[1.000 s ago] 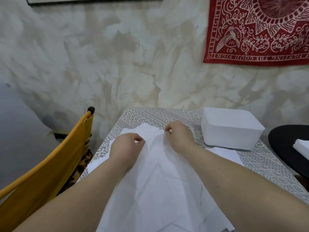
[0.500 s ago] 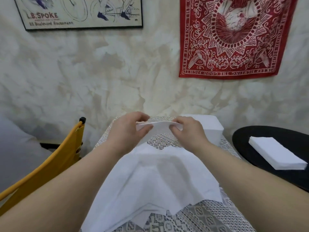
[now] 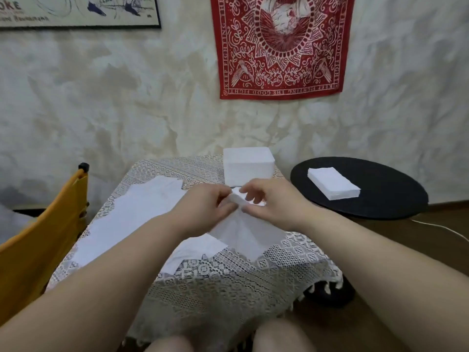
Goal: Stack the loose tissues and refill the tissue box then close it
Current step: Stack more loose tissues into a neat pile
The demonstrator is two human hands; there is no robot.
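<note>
My left hand (image 3: 203, 208) and right hand (image 3: 272, 203) meet over the middle of the small table w/ the cream lace cloth (image 3: 223, 283). Both pinch the top edge of one thin white tissue sheet (image 3: 247, 233): left thumb and fingers curl round the bunched corner, right thumb and forefinger nip it just beside, other right fingers loosely bent above. The sheet hangs down from the pinch and fans out, its lower edge resting on the lace.

More loose white tissues (image 3: 134, 217) lie flat on the left half of the table, overlapping each other, some under my left forearm; one more flat piece (image 3: 195, 250) sits just below the held sheet, partly under it.

The white rectangular tissue box (image 3: 248, 165) stands at the far edge of the table, just behind my hands, not touched. Can't tell from here whether its top is open or closed.

To the right, apart from the table, is a round black side table (image 3: 390, 194) w/ a neat white stack of folded tissues (image 3: 333, 182) on it. A mustard-yellow fabric chair (image 3: 38, 247) stands at the left, close to the table edge. On the mottled plaster wall hang a red patterned bandana (image 3: 279, 47) and a black-framed poster (image 3: 76, 11). A thin white cable (image 3: 441, 227) runs over the brown floor at right. My knees show at the bottom edge.
</note>
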